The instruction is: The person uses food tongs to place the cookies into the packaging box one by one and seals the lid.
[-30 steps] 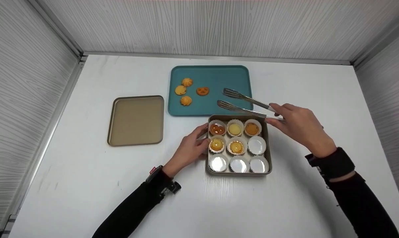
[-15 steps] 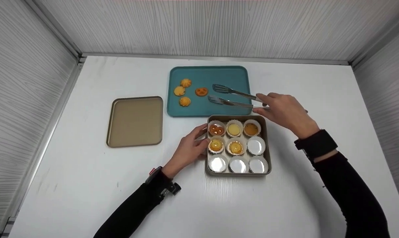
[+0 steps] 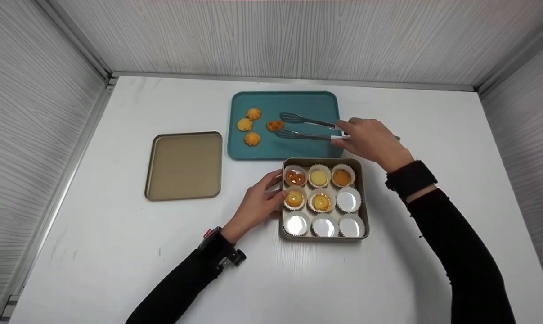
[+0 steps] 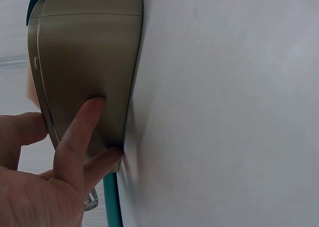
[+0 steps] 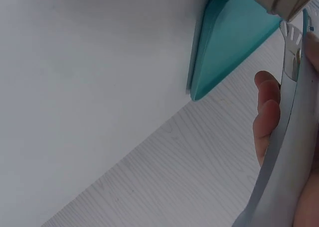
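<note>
Tongs (image 3: 316, 137) shifted left since the earlier frame; arms apart, tips beside the pretzel cookie (image 3: 272, 126) on the teal tray (image 3: 293, 101). Left to right: brown tray (image 3: 184, 166); left hand (image 3: 255, 204), fingers loosely extended, against the tin's (image 3: 325, 239) left wall; tin, nine paper cups (image 3: 348, 200), five filled; right hand (image 3: 372, 141) pinching the tongs' handles.

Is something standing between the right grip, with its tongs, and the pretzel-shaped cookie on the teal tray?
Nothing visible: the spread tongs in the right grip end beside the pretzel-shaped cookie; three other cookies lie farther left.
</note>
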`<state>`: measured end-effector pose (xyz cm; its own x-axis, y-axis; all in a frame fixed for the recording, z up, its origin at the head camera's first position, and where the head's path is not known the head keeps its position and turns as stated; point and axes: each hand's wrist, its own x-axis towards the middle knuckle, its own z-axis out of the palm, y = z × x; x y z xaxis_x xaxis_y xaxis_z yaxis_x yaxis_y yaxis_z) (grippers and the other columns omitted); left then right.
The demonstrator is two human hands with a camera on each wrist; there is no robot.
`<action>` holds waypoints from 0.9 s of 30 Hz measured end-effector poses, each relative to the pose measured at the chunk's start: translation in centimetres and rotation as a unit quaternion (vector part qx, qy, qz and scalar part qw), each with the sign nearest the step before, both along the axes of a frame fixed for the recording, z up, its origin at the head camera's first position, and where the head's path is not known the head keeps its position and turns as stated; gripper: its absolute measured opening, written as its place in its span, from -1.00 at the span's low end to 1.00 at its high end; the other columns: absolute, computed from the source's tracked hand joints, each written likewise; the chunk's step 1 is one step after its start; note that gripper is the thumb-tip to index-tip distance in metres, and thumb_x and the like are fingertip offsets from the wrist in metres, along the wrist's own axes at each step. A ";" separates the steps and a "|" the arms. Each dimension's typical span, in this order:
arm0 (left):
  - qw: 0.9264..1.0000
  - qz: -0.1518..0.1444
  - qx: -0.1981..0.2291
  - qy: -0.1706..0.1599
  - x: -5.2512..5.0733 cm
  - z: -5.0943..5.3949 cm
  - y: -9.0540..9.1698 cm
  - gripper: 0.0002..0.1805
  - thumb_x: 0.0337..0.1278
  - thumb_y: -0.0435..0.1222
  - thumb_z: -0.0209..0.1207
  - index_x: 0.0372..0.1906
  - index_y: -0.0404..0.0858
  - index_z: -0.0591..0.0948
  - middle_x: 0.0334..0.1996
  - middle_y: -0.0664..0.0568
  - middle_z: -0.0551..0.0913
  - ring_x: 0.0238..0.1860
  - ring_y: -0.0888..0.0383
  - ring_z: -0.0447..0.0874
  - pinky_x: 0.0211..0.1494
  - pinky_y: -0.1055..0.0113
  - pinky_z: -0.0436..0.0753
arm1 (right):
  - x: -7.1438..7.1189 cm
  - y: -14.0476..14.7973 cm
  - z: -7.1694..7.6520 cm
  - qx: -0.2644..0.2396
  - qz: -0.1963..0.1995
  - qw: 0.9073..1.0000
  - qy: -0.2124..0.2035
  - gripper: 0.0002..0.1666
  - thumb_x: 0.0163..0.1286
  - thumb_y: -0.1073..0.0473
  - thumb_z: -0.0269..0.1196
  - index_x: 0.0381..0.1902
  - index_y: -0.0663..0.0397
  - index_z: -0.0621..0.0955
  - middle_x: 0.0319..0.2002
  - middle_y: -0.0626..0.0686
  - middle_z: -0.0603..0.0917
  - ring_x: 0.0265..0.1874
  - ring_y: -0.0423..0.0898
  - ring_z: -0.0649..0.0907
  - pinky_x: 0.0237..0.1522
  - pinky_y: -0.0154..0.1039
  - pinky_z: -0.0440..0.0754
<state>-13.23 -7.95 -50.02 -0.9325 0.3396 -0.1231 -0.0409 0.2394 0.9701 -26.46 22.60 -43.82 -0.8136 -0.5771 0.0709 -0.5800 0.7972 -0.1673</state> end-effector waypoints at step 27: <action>0.999 -0.003 0.031 -0.019 0.3 -0.1 0.0 -0.32 0.50 -0.28 0.18 0.60 -0.23 0.26 0.49 -0.24 0.37 0.34 -0.16 0.55 -0.02 0.14 0.79 | -3.5 -4.0 1.1 0.037 -0.002 0.999 -0.035 -0.47 0.44 -0.07 0.39 0.14 0.22 0.68 -0.20 0.22 0.76 -0.26 0.17 0.73 -0.19 0.12 0.72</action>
<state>-12.89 -7.95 -50.10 -0.9253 0.3536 -0.1375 -0.0774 0.1787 0.9808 -29.93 18.64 -42.74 -0.8170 -0.5759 -0.0285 -0.5664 0.8109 -0.1470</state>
